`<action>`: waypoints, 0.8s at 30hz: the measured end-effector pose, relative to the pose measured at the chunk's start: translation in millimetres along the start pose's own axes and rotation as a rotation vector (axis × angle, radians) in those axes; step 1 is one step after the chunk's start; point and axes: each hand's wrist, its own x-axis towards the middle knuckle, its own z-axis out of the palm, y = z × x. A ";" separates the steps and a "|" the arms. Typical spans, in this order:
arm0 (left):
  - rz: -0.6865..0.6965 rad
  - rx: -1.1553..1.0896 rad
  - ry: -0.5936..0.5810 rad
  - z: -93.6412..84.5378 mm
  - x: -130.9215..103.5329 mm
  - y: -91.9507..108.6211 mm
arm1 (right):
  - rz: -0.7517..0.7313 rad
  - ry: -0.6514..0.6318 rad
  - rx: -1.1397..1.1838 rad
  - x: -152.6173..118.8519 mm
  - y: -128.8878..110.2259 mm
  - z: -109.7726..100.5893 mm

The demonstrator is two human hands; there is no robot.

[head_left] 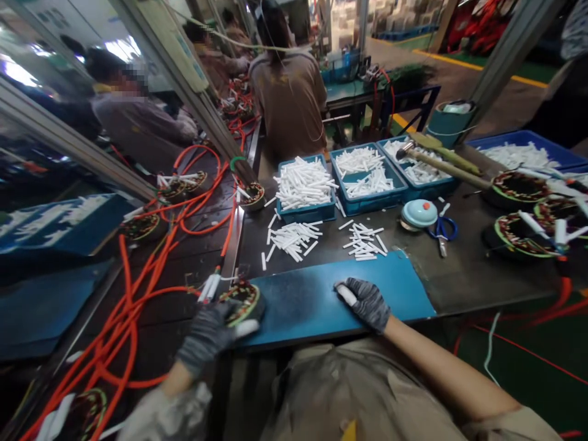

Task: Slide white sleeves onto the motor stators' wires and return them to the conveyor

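My left hand (209,334), in a grey glove with a white thumb cover, is closed on the near left rim of a round motor stator (243,303). White sleeves (210,286) on its leads stick out at the back left. The stator sits at the left end of a blue mat (294,300). My right hand (365,300), gloved alike, rests on the mat with fingers curled in and the white-covered thumb against them. Nothing shows in it. Beyond the mat lie two loose piles of white tubes, a left pile (291,239) and a right pile (365,240).
Blue bins (305,211) of white tubes line the back. A round light-blue container (419,213), blue-handled scissors (443,228) and a mallet (450,165) lie to the right, near more stators (523,236). Orange cables (133,294) cover the left. Co-workers (287,92) sit beyond.
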 end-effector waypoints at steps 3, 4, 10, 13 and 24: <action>0.075 0.117 -0.038 28.7 -19.9 43.5 | -0.211 -0.057 0.005 4.5 -18.5 9.9; 0.114 0.091 -0.080 31.9 -23.1 52.4 | -0.342 -0.101 0.003 7.1 -26.9 15.6; 0.303 -0.062 0.086 -19.0 32.7 39.6 | -0.716 -0.340 -0.280 21.2 -62.9 64.9; 0.376 0.226 -0.032 -26.7 81.3 23.8 | -0.670 -0.440 -0.431 23.2 -64.8 79.5; 0.412 0.348 -0.300 -68.0 6.0 16.6 | -0.729 -0.408 -0.469 54.6 -30.0 20.0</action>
